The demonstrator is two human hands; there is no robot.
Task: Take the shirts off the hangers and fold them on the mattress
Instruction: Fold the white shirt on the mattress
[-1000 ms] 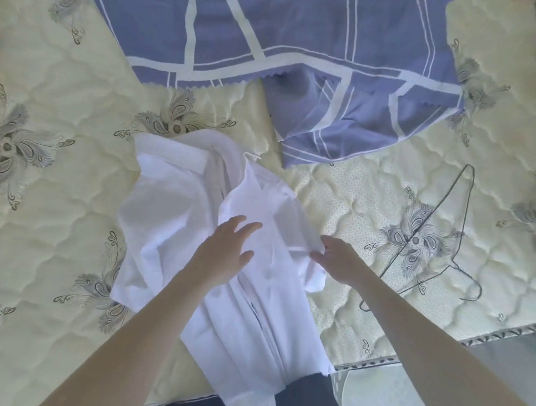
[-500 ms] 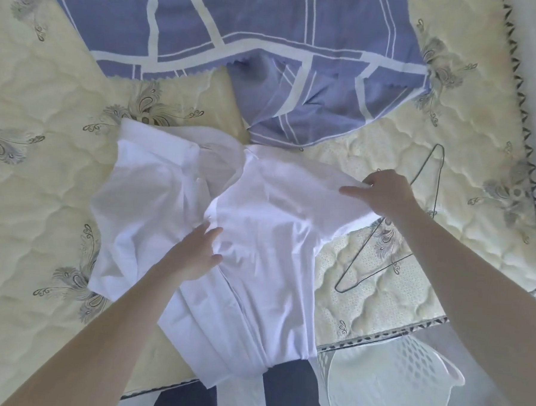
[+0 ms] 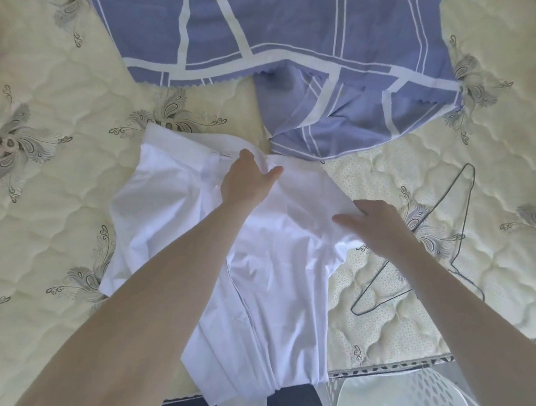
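A white shirt (image 3: 173,216) lies spread on the cream quilted mattress (image 3: 60,167), its hem hanging over the near edge. My left hand (image 3: 249,183) rests flat near the collar at the shirt's top. My right hand (image 3: 380,224) lies on the shirt's right sleeve, fingers straight and pointing left. A thin dark wire hanger (image 3: 429,239) lies bare on the mattress just right of my right hand; my forearm crosses over part of it.
A blue pillowcase or sheet with white stripes (image 3: 299,49) covers the far middle of the mattress, touching the shirt's top. A white perforated plastic basket (image 3: 405,399) stands on the floor by the near right mattress edge.
My left hand slid up from the shirt's middle to the collar. My right hand moved the right sleeve outward, then came back down and in over it.
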